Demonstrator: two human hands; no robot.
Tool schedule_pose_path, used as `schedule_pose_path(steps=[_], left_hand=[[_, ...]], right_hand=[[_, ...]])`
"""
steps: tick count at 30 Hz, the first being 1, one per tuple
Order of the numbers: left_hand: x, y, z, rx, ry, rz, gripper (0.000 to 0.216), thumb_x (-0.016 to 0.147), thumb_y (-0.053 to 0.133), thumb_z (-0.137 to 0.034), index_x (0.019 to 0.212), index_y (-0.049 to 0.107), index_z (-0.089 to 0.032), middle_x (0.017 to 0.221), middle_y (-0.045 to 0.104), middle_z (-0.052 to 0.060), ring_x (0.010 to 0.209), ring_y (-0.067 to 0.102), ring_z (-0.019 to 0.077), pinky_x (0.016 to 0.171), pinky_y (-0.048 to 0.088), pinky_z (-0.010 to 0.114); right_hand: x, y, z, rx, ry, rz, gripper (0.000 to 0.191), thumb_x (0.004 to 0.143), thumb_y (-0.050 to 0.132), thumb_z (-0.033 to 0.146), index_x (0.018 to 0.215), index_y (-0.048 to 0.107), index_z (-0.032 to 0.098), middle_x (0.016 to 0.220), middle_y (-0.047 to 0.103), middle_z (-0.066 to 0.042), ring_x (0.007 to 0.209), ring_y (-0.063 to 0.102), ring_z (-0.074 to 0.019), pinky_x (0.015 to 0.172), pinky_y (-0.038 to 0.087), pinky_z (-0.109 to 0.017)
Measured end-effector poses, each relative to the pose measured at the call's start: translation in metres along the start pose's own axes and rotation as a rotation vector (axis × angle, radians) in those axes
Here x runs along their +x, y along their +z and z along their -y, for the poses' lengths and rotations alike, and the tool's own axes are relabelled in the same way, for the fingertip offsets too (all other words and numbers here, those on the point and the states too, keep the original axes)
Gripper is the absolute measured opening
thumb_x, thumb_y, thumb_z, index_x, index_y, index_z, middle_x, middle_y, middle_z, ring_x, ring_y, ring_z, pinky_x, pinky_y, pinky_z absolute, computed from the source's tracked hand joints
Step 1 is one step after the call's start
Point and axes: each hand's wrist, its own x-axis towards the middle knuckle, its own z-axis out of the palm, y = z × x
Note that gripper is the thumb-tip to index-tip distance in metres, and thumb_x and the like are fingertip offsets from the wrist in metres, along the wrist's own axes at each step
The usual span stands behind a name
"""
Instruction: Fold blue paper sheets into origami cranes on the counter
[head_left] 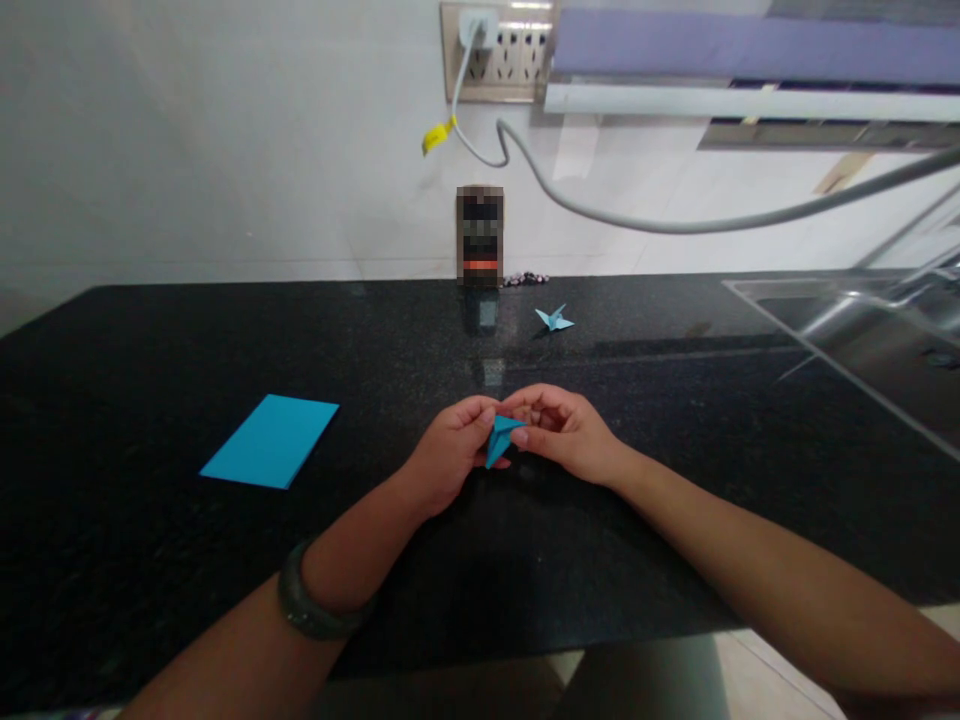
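Between my two hands is a small folded piece of blue paper point(502, 437), pointed at its lower end and right side. My left hand point(455, 447) is closed on its left edge, thumb on top. From the other side my right hand point(562, 432) pinches its right corner between thumb and fingers. Part of the paper is hidden behind the fingers. Off to the left, a flat stack of blue square paper point(271, 440) lies on the counter. A pale blue origami crane point(554, 320) stands farther back, beyond my right hand.
The black stone counter point(405, 590) runs back to a white wall. Against it stands a dark, blurred-out upright object point(480, 235) beside a string of beads point(526, 279). A grey cable point(637, 222) hangs from the socket point(499, 55). At right is a metal sink point(847, 360).
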Motion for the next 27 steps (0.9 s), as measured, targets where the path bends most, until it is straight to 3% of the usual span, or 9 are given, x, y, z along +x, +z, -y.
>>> schedule_pose_path(steps=[4,8,14,21,27], left_hand=[[-0.003,0.003,-0.003,-0.147,-0.035,0.057,0.025,0.076,0.058,-0.028,0.096,0.046,-0.02,0.066,0.058,-0.002,0.054,0.053,0.0094,0.052,0.05,0.024],[-0.005,0.009,-0.003,-0.184,-0.062,0.113,0.027,0.078,0.057,-0.028,0.1,0.044,-0.02,0.054,0.048,-0.007,0.043,0.042,0.0057,0.048,0.05,0.024],[-0.006,0.015,0.003,-0.055,-0.07,-0.015,0.03,0.077,0.055,-0.031,0.099,0.04,-0.02,0.049,0.044,-0.009,0.038,0.038,0.0062,0.04,0.046,0.023],[-0.006,0.02,0.008,0.034,0.0,-0.19,0.025,0.082,0.043,-0.041,0.096,0.036,-0.022,0.043,0.04,-0.011,0.032,0.037,0.0081,0.031,0.038,0.019],[-0.006,0.017,0.008,0.031,0.037,-0.145,0.028,0.078,0.053,-0.045,0.076,0.046,-0.018,0.053,0.053,-0.005,0.046,0.052,0.0093,0.045,0.047,0.022]], right_hand=[[0.0,-0.001,0.001,-0.007,0.021,0.008,0.021,0.076,0.063,0.027,0.094,0.062,0.017,0.078,0.063,0.001,0.06,0.055,-0.0048,0.057,0.045,-0.018],[0.003,0.002,0.001,0.027,0.069,0.016,0.024,0.072,0.067,0.027,0.093,0.061,0.016,0.079,0.065,0.001,0.062,0.058,-0.0057,0.055,0.045,-0.018],[0.004,0.009,0.001,-0.013,0.175,0.049,0.028,0.072,0.066,0.035,0.089,0.056,0.015,0.065,0.067,0.001,0.058,0.063,-0.0108,0.05,0.045,-0.02],[0.003,0.02,0.003,-0.132,0.167,-0.097,0.028,0.068,0.067,0.041,0.067,0.053,0.017,0.055,0.064,0.002,0.047,0.057,-0.0095,0.041,0.04,-0.02],[0.001,0.021,0.004,0.013,0.168,-0.116,0.031,0.062,0.072,0.038,0.065,0.05,0.017,0.049,0.057,0.006,0.041,0.051,-0.0065,0.04,0.038,-0.018]])
